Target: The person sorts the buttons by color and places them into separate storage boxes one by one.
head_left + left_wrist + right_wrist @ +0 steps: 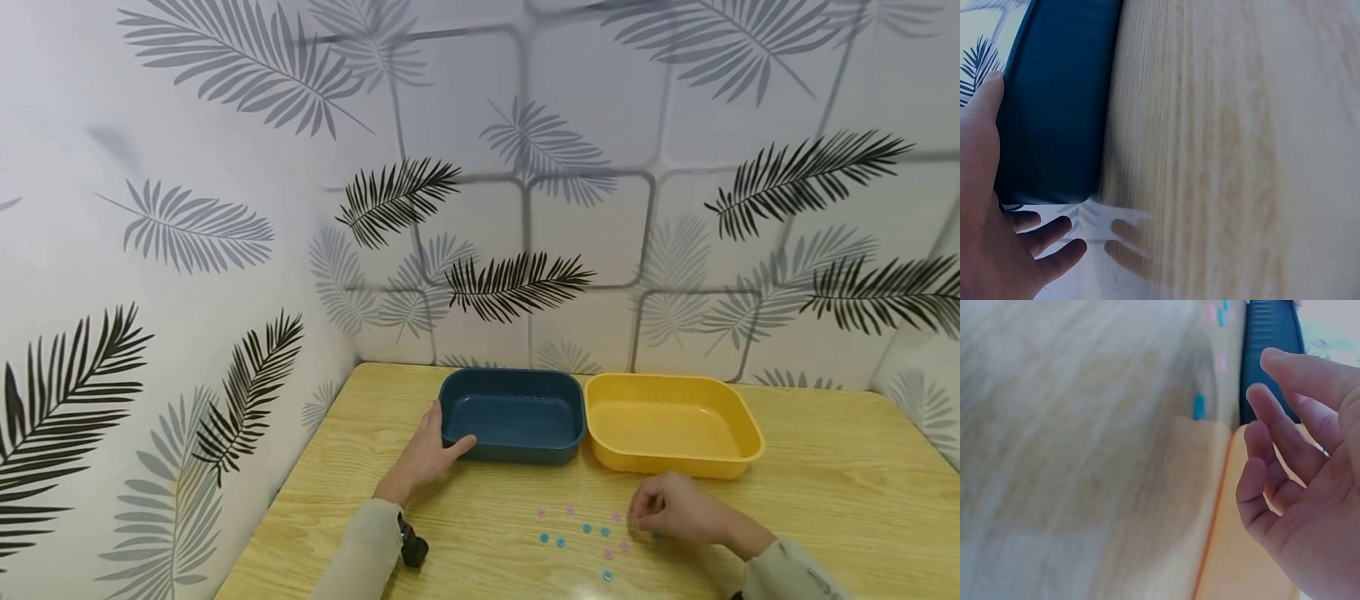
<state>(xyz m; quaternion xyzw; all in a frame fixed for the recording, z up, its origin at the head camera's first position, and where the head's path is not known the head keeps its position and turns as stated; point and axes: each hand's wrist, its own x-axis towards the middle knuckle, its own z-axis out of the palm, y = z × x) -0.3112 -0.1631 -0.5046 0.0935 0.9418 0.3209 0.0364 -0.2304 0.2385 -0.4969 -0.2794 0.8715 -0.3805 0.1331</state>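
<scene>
My left hand rests against the left end of a dark blue bin, its thumb at the front rim. In the left wrist view the thumb lies along the bin wall and the other fingers stretch past the corner. Over the table, in front of a yellow bin, hovers my right hand with loosely bent fingers. Nothing shows between those fingers in the right wrist view. Small round pieces lie beside and under it, some pink, some blue. One blue piece lies close to the right hand.
Both bins stand side by side at the back of the wood-grain table, near the leaf-patterned wall. A dark band circles the left wrist. Bare tabletop extends right of the yellow bin.
</scene>
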